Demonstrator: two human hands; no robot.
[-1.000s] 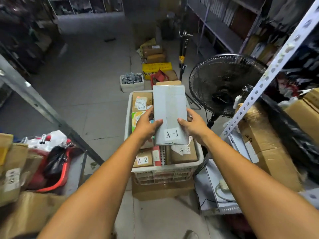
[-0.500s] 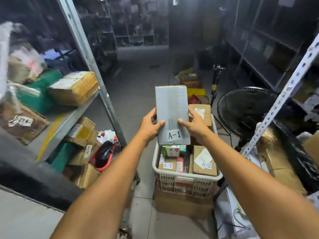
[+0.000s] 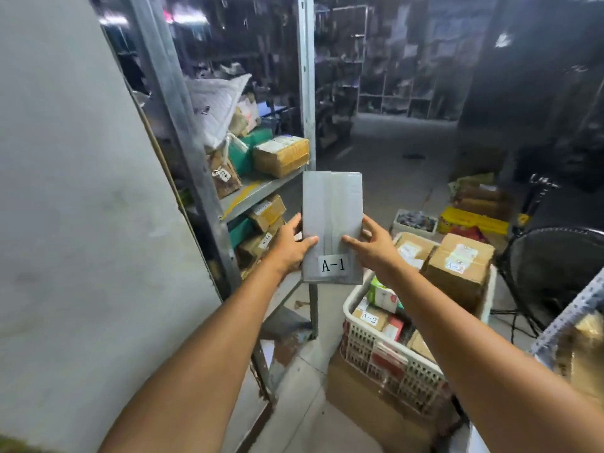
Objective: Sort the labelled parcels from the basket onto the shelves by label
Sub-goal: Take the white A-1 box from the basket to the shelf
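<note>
The grey parcel (image 3: 332,223) marked A-1 is up in front of me, held upright between both hands, its label at the lower edge. My left hand (image 3: 291,245) grips its left side, thumb laid across the front face and the other fingers curled behind. My right hand (image 3: 376,243) grips the right side the same way, thumb on the front just above the label. Below and to the right of my right fingers sits the white basket (image 3: 385,351), resting on a cardboard box, with brown parcels inside; one reads A-2 (image 3: 369,318). Beyond my left fingers stands the metal shelf unit (image 3: 255,191), boxes packed on its levels. A black fan (image 3: 555,273) stands to the right of the basket.
</note>
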